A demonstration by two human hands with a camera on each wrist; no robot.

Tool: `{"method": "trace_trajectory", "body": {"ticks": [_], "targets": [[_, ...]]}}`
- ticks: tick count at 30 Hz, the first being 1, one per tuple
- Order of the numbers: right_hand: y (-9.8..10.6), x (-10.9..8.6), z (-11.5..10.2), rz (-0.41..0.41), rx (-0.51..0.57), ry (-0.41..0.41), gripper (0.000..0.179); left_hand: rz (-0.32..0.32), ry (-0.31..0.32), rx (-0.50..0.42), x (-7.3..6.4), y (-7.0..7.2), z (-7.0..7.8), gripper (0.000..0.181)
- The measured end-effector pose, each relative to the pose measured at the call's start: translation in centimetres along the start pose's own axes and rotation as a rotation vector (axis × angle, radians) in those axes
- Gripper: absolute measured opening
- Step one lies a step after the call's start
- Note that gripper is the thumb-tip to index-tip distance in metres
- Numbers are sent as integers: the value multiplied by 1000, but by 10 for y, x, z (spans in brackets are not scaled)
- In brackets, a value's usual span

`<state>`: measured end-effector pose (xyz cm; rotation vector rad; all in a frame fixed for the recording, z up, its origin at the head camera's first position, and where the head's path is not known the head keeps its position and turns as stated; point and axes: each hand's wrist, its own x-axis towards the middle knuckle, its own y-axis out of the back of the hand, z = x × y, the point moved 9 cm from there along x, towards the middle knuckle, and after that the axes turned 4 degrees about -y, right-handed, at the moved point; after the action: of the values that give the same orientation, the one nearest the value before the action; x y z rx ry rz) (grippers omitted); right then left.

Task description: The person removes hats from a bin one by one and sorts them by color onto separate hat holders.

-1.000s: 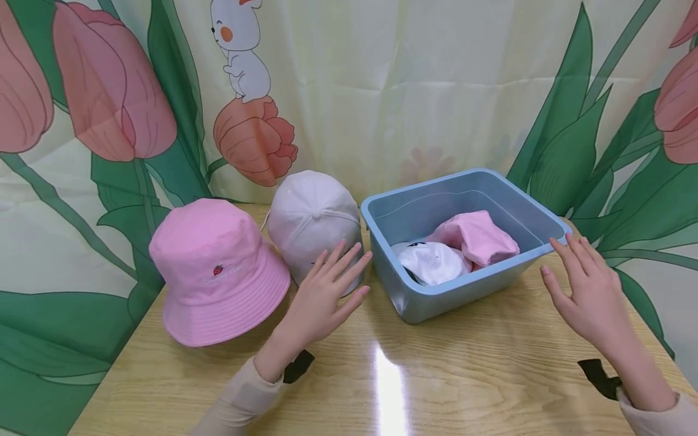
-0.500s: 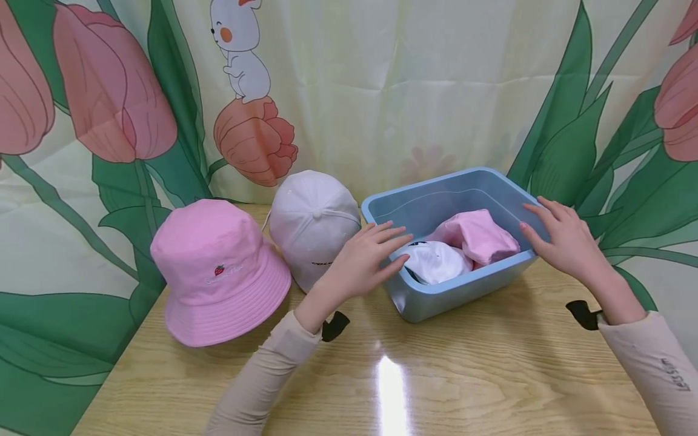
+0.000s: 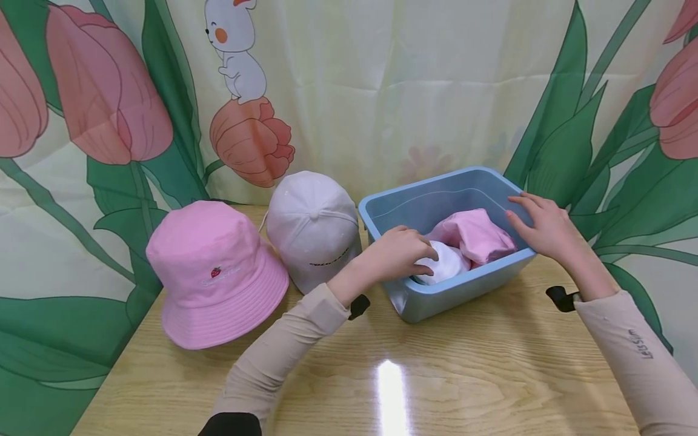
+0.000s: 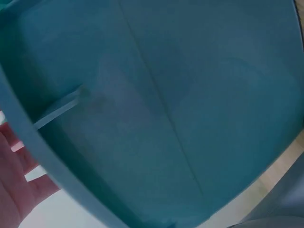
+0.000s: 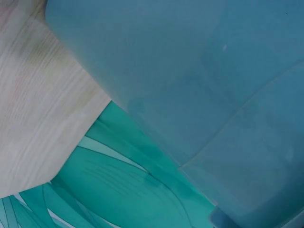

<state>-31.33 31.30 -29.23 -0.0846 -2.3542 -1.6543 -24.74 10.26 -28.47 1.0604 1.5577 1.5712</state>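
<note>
A blue plastic bin point(image 3: 458, 301) stands at the right of the head view. Inside it lie a white cap point(image 3: 451, 260) and, behind it, a crumpled pink hat point(image 3: 480, 233). My left hand point(image 3: 395, 254) reaches over the bin's left rim, its spread, slightly bent fingers right at the white cap. The left wrist view has those fingers point(image 4: 16, 164) past the rim, with the bin's outer wall point(image 4: 142, 118) filling most of the picture. My right hand point(image 3: 548, 227) rests on the right rim. The right wrist view shows mainly the bin's outer wall point(image 5: 166, 71); the hand is out of it.
Left of the bin, a white baseball cap point(image 3: 311, 224) stands upright, close beside the bin. A pink bucket hat point(image 3: 212, 266) with a strawberry design sits further left. The wooden table point(image 3: 458, 375) ends at a tulip-printed curtain point(image 3: 436, 79) behind.
My left hand has moved right from in front of the white baseball cap, over the bin's rim to the cap inside. My right hand has come left onto the right rim.
</note>
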Motion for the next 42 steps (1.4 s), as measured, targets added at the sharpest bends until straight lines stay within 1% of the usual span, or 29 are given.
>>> {"method": "trace_trajectory", "body": {"ticks": [3,6,11,15,16,18,21,25,28,32,35,39,42], "targets": [[0,0,1,28,17,2,48,-59,-5,16,5,-8,2,27],[0,-1,1,40,35,-5,49,-91,1,24,8,-13,2,25],[0,-2,3,33,64,-35,50,-112,19,47,13,-15,0,18],[0,-3,3,40,74,-38,50,-126,34,31,15,-14,-1,3],[1,-3,3,44,75,-37,50,-127,35,25,15,-14,-1,3],[1,-3,3,49,79,-37,50,-119,34,15,16,-13,-1,10],[1,-3,4,54,87,-41,49,-82,7,60,17,-10,1,16],[1,-3,4,54,95,-48,50,-28,-38,182,19,-7,4,22],[1,-3,4,51,103,-51,50,-8,-47,228,20,-6,3,26],[1,-4,4,53,107,-53,50,36,-38,189,19,2,-2,26],[2,-4,5,60,109,-53,50,109,-43,163,18,13,-6,24],[1,-4,5,62,112,-51,49,202,-53,157,18,26,-12,22],[1,-4,5,60,115,-49,50,227,-39,117,18,34,-19,22]]}}
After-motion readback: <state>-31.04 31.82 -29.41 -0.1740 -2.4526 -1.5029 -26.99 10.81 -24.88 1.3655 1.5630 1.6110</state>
